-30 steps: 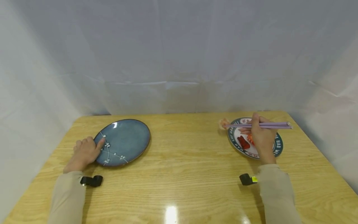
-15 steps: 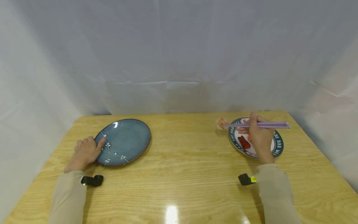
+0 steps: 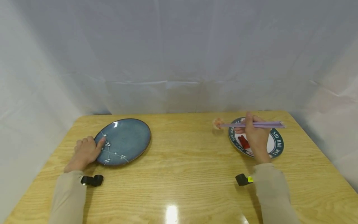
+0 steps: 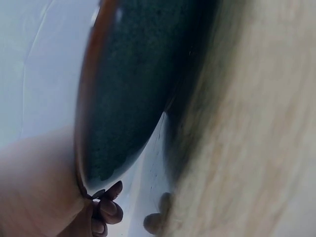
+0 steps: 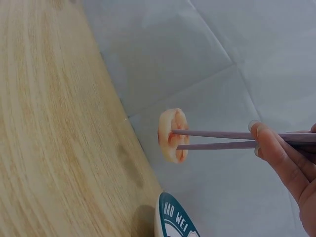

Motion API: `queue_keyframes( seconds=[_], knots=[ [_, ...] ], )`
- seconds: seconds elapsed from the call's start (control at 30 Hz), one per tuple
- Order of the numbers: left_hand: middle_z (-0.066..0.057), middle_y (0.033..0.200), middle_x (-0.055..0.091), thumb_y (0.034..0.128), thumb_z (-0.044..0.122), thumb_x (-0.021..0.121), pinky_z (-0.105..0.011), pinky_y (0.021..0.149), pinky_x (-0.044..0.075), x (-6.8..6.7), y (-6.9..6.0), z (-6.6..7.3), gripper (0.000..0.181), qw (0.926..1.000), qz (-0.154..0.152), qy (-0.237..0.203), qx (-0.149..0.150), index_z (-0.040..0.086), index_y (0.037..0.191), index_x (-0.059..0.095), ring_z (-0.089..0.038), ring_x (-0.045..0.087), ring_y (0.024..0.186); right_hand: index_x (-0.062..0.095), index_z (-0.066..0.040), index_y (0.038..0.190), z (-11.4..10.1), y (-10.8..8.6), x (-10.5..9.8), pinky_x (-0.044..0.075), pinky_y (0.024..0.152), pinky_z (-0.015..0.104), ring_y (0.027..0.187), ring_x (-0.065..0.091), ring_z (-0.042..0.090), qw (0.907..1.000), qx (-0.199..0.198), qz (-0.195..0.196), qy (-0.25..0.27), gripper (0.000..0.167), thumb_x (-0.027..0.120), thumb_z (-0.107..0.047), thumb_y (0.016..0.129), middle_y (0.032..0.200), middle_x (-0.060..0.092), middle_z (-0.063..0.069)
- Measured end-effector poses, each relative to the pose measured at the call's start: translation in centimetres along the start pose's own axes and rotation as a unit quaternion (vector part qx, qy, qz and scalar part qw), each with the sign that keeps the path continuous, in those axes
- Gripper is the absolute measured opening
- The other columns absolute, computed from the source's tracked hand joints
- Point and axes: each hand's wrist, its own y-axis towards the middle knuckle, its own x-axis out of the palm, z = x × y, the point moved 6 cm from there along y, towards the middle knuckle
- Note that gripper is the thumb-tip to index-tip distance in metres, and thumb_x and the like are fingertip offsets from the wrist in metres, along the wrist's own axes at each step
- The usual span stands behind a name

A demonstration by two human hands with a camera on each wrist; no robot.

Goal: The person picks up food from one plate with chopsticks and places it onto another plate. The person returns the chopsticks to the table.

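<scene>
My right hand holds a pair of lilac chopsticks above the right-hand plate. Their tips meet a pale, rounded food piece with orange streaks, possibly a shrimp, raised off the table left of that plate. On the white plate with a green lettered rim lies a dark red piece; my hand covers part of the plate. At the left, my left hand grips the edge of a blue plate with white blossoms, thumb over the rim. Its fingertips show near the rim in the left wrist view.
Both plates stand on a light wooden table, with bare wood between them. A pale sheet hangs behind the table and along both sides. A black camera is worn at the right wrist, another at the left.
My right hand has moved a little left, carrying the chopsticks and the pale piece. An orange striped piece on the right plate is now hidden. The left hand stays on the blue plate.
</scene>
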Motion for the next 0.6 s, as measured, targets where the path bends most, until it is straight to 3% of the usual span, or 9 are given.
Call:
queue_keyframes(
  seconds=[0.33,0.6],
  knots=[
    [-0.041,0.098,0.041,0.1028,0.051,0.020,-0.059,0.077,0.031,-0.13,-0.08,0.05,0.075,1.0000,0.000,-0.002,-0.002,-0.021,0.100,0.040,-0.049,0.036,0.088,0.064,0.003,0.076,0.04,-0.16,0.28,0.051,0.047,0.029,0.049,0.066,0.013,0.9996,0.006,-0.002,-0.026,0.039,0.054,-0.026,0.100,0.059,0.067,0.004],
    [-0.041,0.098,0.041,0.1026,0.051,0.019,-0.059,0.077,0.031,-0.09,-0.11,-0.01,0.075,1.0000,-0.002,-0.004,-0.006,-0.021,0.100,0.040,-0.049,0.036,0.088,0.063,0.015,0.083,-0.25,-0.41,0.72,0.051,0.050,0.027,0.052,0.067,0.010,0.9974,-0.012,-0.028,-0.065,0.046,0.051,-0.027,0.101,0.067,0.068,0.017]
  ],
)
